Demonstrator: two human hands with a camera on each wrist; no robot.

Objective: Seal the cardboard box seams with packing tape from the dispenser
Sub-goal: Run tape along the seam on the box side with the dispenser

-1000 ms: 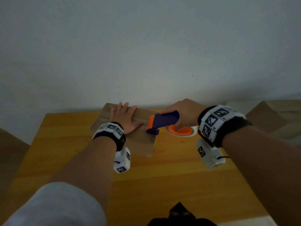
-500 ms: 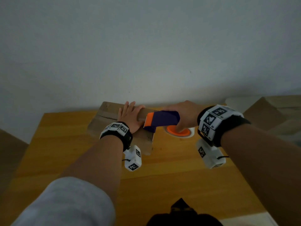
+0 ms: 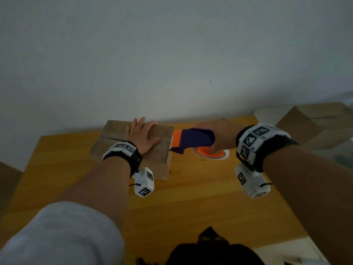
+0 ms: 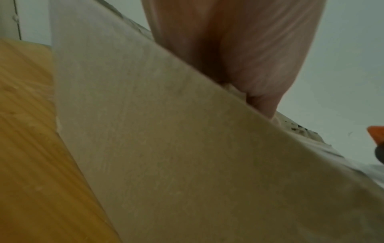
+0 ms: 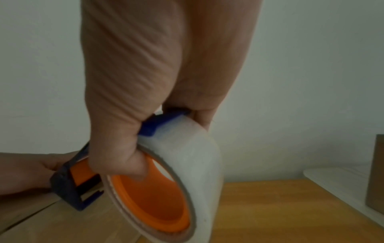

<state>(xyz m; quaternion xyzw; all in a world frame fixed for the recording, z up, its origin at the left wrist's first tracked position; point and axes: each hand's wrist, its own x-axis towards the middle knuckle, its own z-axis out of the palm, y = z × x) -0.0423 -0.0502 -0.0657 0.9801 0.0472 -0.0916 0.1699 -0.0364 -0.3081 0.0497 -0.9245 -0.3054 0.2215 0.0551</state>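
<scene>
On the wooden counter (image 3: 191,190), the left hand (image 3: 142,135) presses flat, fingers spread, on the brown cardboard box (image 3: 114,142), while at the box's right edge the right hand (image 3: 219,132), its grip curled round the purple-and-orange tape dispenser (image 3: 191,139), seems to be finishing or starting a top-seam strip, with tape not discernible.

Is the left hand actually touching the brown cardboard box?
Touching. The head view shows the left hand lying flat on the brown cardboard box; the left wrist view shows its palm meeting the cardboard edge.
</scene>
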